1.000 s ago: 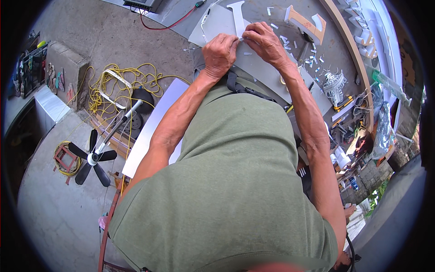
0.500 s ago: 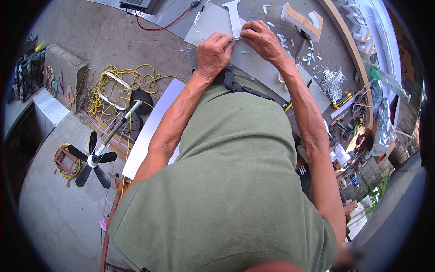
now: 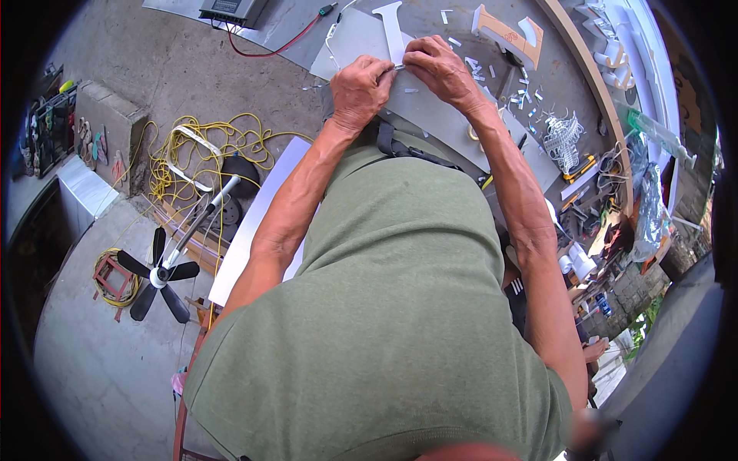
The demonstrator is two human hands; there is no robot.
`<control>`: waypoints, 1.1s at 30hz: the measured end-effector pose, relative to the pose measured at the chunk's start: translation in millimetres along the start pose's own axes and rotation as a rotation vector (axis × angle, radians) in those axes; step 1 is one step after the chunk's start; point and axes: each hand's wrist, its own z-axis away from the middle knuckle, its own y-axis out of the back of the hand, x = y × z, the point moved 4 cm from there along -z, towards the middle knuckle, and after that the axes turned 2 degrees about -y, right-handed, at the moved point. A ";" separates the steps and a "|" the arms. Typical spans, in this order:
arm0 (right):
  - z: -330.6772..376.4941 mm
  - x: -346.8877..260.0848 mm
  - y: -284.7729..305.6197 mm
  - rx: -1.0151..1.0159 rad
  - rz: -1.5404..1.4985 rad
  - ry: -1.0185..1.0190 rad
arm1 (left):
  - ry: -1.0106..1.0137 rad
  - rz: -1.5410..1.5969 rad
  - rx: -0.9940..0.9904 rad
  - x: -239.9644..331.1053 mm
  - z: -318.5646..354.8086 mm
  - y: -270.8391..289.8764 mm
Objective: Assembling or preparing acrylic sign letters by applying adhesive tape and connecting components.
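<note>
My left hand (image 3: 360,91) and my right hand (image 3: 441,73) meet at the far edge of my lap, fingertips almost touching. Between them they pinch a small thin white piece (image 3: 399,67), mostly covered by the fingers; its kind cannot be made out. Just beyond the fingertips a flat white letter shape (image 3: 391,32) lies on a grey board (image 3: 355,34). To the left of it, a white wired strip (image 3: 332,42) runs along the board. Small white scraps (image 3: 474,67) are scattered to the right of my right hand.
A brown-and-white letter form (image 3: 507,34) and a tangled white bundle (image 3: 563,142) lie to the right, near a yellow cutter (image 3: 580,169). A grey metal box (image 3: 233,9) with a red cable is at the top. Yellow cord (image 3: 184,157) and a black-bladed fan (image 3: 159,275) stand left.
Both hands stay together at the same white piece, with only slight finger movement. The whole view has shifted a little.
</note>
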 end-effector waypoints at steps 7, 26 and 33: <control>0.3 -0.5 -0.1 0.003 -0.001 -0.008 | -0.009 -0.003 0.008 1.5 -1.5 0.8; 1.7 7.8 5.8 -0.024 -0.044 -0.023 | -0.018 -0.028 0.064 3.6 -3.5 -1.6; 3.2 5.6 3.7 -0.023 -0.028 -0.032 | 0.005 -0.064 0.059 4.9 -4.2 -2.8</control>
